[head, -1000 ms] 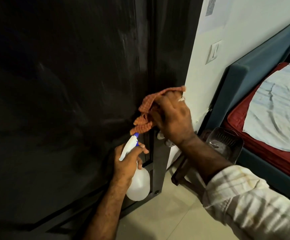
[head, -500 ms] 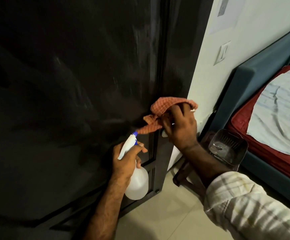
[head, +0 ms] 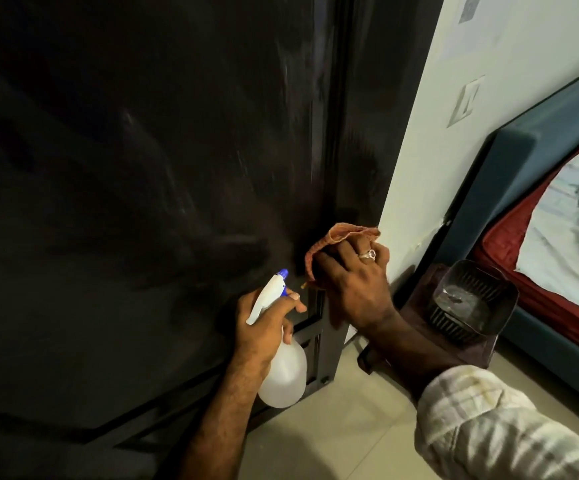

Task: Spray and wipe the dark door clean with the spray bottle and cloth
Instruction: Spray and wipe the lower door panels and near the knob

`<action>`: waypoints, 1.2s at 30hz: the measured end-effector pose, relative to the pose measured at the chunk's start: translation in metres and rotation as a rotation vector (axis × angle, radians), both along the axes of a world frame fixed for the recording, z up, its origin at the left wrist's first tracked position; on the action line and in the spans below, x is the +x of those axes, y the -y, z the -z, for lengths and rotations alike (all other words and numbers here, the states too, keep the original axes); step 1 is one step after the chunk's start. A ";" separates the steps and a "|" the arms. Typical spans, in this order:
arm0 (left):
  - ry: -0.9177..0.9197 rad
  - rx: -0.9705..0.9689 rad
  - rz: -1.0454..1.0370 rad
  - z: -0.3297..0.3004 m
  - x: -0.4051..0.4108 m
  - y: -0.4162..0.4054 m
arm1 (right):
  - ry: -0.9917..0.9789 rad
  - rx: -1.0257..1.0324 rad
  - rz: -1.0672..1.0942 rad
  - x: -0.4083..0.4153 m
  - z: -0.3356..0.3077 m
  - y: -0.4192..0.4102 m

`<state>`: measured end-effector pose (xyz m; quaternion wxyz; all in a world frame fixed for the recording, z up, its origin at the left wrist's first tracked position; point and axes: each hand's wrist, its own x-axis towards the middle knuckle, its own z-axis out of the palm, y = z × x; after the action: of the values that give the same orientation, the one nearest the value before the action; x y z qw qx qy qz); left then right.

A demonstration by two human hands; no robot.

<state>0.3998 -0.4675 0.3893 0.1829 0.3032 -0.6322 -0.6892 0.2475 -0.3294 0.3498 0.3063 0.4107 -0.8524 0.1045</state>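
The dark door (head: 135,209) fills the left and middle of the view, with pale smears on its surface. My right hand (head: 354,282) presses an orange checked cloth (head: 343,235) against the door's lower right edge, near the frame. My left hand (head: 264,323) grips the neck of a white spray bottle (head: 283,368) with a blue nozzle, held low in front of the door and pointing up at it. The bottle's nozzle sits just left of the cloth.
A white wall (head: 454,116) with a switch plate (head: 466,100) stands right of the door. A dark ribbed bin (head: 471,303) sits on a low stand by the wall. A bed (head: 558,237) with a red mattress and pale sheet is at right. Beige floor tiles (head: 343,438) lie below.
My right hand has slid the cloth down the door's right edge, towards the floor. My left hand and the bottle have hardly moved. My head has tilted down.
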 end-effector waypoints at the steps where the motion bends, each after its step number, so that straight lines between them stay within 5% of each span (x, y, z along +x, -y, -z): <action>1: 0.001 -0.009 -0.002 0.000 -0.001 -0.002 | 0.022 0.058 -0.004 -0.004 0.008 -0.002; 5: -0.007 -0.034 0.003 0.002 -0.003 -0.008 | -0.024 0.234 -0.123 -0.015 0.035 -0.006; 9: -0.013 -0.043 -0.037 -0.003 -0.008 -0.016 | 0.166 -0.250 -0.107 -0.041 0.018 -0.011; 14: 0.000 -0.111 -0.073 -0.013 -0.016 -0.027 | 1.160 -1.045 0.268 -0.058 0.023 0.002; 16: -0.005 -0.127 -0.090 -0.016 -0.022 -0.033 | 1.573 -1.268 0.212 -0.067 0.018 0.001; 18: -0.009 -0.120 -0.120 -0.019 -0.028 -0.040 | 1.832 -1.273 0.038 -0.070 -0.003 -0.004; 20: -0.010 -0.086 -0.158 -0.021 -0.032 -0.047 | 1.669 -1.195 0.039 -0.067 -0.020 -0.001; 24: -0.003 -0.076 -0.204 -0.020 -0.038 -0.058 | 0.780 -0.842 -0.120 -0.068 -0.013 -0.003; 27: 0.012 -0.096 -0.209 -0.018 -0.039 -0.062 | 0.691 -0.598 -0.109 -0.077 0.016 -0.013; 29: 0.017 -0.112 -0.223 -0.016 -0.036 -0.066 | 1.084 -0.755 -0.009 -0.075 0.025 -0.020; 32: 0.014 -0.109 -0.248 -0.015 -0.032 -0.072 | 2.069 -0.878 -0.113 -0.072 0.020 -0.027; 34: 0.005 -0.109 -0.261 -0.016 -0.031 -0.074 | 2.282 -0.879 -0.160 -0.073 0.014 -0.027; 36: 0.006 -0.102 -0.273 -0.016 -0.031 -0.075 | 2.227 -1.021 -0.134 -0.072 0.011 -0.020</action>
<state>0.3690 -0.3930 0.4054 0.2883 0.3786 -0.6199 -0.6240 0.1750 -0.3094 0.3386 -0.4695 -0.0269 -0.4871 0.7360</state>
